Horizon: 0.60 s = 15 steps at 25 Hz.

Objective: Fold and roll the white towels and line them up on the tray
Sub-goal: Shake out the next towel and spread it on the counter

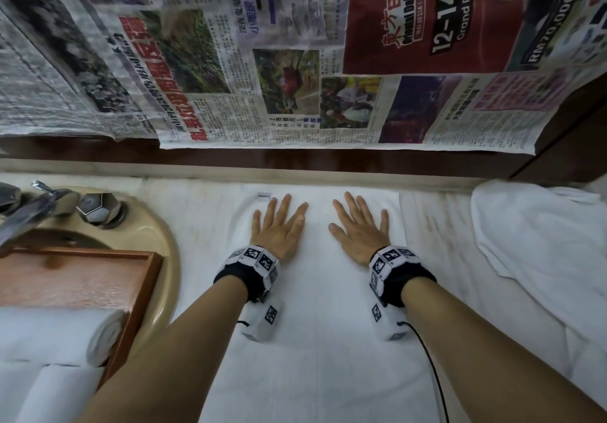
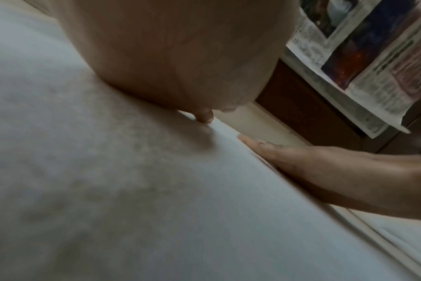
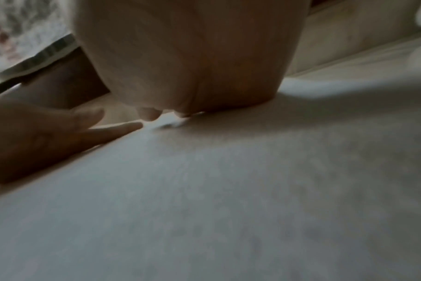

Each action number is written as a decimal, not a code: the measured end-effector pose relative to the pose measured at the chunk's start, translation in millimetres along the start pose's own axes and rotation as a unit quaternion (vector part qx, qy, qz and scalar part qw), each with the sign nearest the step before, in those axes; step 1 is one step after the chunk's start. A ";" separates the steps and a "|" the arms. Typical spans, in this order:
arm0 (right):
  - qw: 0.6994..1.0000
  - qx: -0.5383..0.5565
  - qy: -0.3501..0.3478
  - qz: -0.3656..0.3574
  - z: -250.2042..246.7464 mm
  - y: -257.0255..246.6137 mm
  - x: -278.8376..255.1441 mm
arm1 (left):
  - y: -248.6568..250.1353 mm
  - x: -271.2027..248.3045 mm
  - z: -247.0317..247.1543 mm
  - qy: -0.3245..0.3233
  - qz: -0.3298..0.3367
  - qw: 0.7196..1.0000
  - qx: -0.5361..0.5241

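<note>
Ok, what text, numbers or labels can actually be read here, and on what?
"12-14 J", cut off: red advert on the newspaper.
"Grand Pickle", cut off: same advert.
"RM70,000": same advert.
Chinese newspaper headlines: large, not transcribed; small print too small to read.
Towel tag: too small.
Wristband markers: patterns, no words.

White towel (image 1: 322, 340), reddish-brown wooden tray (image 1: 138, 294), black-and-white checkered wristbands (image 1: 253, 261).

Newspapers (image 1: 295, 61), faucet (image 1: 36, 205), sink (image 1: 157, 225)

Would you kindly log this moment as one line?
left hand: flat on folded towel | right hand: same | tray: two rolls
</note>
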State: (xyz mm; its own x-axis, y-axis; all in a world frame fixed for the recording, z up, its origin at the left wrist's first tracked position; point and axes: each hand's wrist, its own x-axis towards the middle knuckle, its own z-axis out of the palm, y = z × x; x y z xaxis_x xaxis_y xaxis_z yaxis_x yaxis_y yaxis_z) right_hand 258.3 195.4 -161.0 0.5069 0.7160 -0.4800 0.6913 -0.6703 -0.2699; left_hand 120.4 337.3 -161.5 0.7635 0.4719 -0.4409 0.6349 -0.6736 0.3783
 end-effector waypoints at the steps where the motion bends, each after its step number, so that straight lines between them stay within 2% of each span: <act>1: 1.000 0.006 -0.001 0.010 -1.6 5.4 0.8 | -7.2 -0.3 -2.8 0.003 -0.006 1.000 0.009; 8: 0.996 0.016 0.006 0.086 -13.4 44.0 -4.5 | -53.3 1.9 -19.4 0.037 -0.106 0.993 0.028; 13: 0.995 0.013 -0.003 0.104 -22.4 40.8 -3.4 | -51.3 0.8 -24.8 0.036 -0.115 0.992 0.044; 15: 0.995 0.018 0.020 0.096 -27.2 26.6 -13.2 | -42.1 -6.7 -30.0 0.040 -0.116 0.992 0.033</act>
State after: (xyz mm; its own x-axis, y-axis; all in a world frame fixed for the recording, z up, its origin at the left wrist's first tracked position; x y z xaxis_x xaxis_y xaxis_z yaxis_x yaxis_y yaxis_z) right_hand 284.1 173.4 -139.2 0.6483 0.5801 -0.4932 0.5604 -0.8020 -0.2067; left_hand 92.0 379.5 -150.1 0.6063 0.6610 -0.4421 0.7875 -0.5763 0.2183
